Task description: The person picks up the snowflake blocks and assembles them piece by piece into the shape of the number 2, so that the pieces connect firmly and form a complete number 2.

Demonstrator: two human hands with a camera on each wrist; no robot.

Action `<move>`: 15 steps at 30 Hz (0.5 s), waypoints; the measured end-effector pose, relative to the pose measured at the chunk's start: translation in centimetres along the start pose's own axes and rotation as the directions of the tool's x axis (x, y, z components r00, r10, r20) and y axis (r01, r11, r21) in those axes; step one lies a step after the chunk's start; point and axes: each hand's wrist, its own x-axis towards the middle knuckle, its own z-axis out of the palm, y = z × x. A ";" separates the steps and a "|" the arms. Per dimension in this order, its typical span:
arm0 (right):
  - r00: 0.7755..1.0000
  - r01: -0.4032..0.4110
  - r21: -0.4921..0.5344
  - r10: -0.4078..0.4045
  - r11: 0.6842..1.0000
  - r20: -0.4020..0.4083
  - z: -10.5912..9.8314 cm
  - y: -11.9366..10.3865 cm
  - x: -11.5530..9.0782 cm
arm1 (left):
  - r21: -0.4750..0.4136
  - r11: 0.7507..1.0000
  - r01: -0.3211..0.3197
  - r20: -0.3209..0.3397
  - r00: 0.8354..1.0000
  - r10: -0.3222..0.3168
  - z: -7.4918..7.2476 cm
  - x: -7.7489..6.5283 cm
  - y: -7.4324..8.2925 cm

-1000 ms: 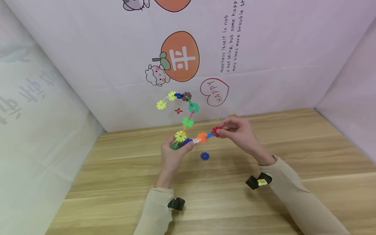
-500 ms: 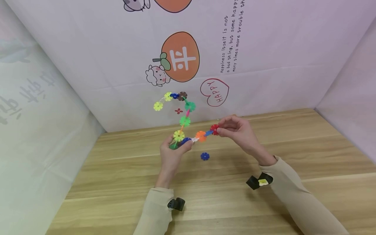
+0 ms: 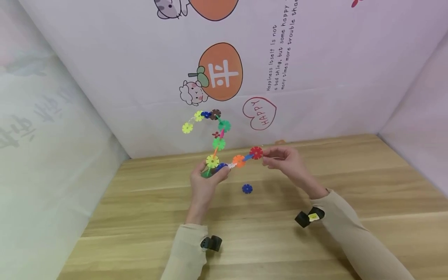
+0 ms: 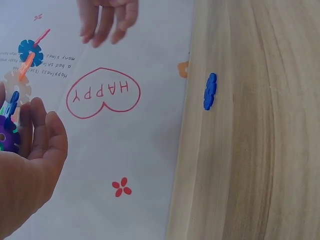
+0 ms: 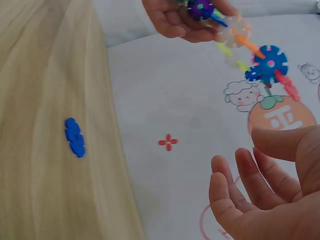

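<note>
My left hand (image 3: pixel 204 188) grips a chain of interlocking snowflake discs near a dark blue disc (image 3: pixel 221 167), thumb on the near side. From there one run of discs curves up and over to a yellow end disc (image 3: pixel 187 127). The other run passes a white disc and an orange disc (image 3: pixel 239 161) to a red disc (image 3: pixel 256 153) at its right end. My right hand (image 3: pixel 292 161) is just right of the red disc, and in the right wrist view its parted fingers (image 5: pixel 260 187) hold nothing. Below the chain, a loose blue disc (image 3: pixel 247 189) rests on the table.
The wooden table (image 3: pixel 266 237) meets a white printed backdrop (image 3: pixel 315 105) along its far edge. More white cloth (image 3: pixel 52 136) closes off the left side. A black wrist camera (image 3: pixel 211 243) is strapped to the left sleeve, another (image 3: pixel 309 217) to the right.
My right hand has let go of the red disc and drawn slightly right. The chain has shifted a little left, still in my left hand. The head view has tilted slightly.
</note>
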 end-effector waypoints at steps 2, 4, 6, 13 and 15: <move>0.999 -0.023 -0.007 0.023 1.000 0.022 0.3 0.8 0.3 | 0.005 1.000 0.001 0.000 1.000 -0.001 0.0 0.0 0.0; 0.997 -0.052 -0.003 0.052 0.999 0.051 0.8 1.6 0.5 | 0.004 1.000 0.003 0.000 1.000 -0.003 0.1 0.0 0.0; 0.993 -0.088 -0.018 0.090 0.996 0.078 1.3 2.5 0.7 | -0.004 1.000 0.007 -0.002 1.000 -0.007 0.1 0.0 0.1; 0.979 -0.162 -0.142 0.177 0.977 0.100 3.2 4.0 1.0 | -0.011 1.000 0.004 -0.006 1.000 -0.004 0.0 0.0 0.2; 0.978 -0.156 -0.188 0.178 0.970 0.108 3.7 4.3 1.0 | -0.006 1.000 0.012 -0.006 1.000 -0.012 -0.1 0.0 0.2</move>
